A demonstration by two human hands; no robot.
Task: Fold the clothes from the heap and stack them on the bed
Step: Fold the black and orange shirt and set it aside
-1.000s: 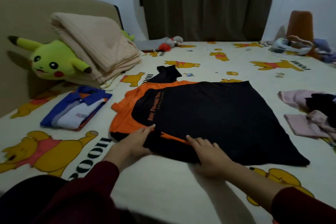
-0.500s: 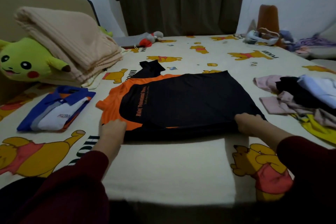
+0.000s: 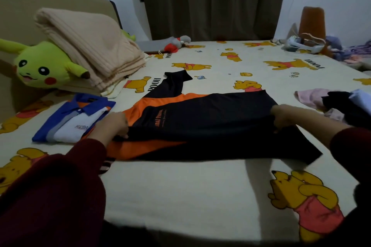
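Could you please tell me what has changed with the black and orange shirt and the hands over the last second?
Both hands, left hand and right hand, moved apart to the ends of the black and orange shirt, pinched its near fold and are lifting it up and away. The folded blue shirt and the unfolded heap stayed put.

Two hands hold a black and orange shirt [image 3: 200, 118] on the bed [image 3: 180, 190]. The left hand [image 3: 112, 124] grips one side, the right hand [image 3: 285, 116] the other.
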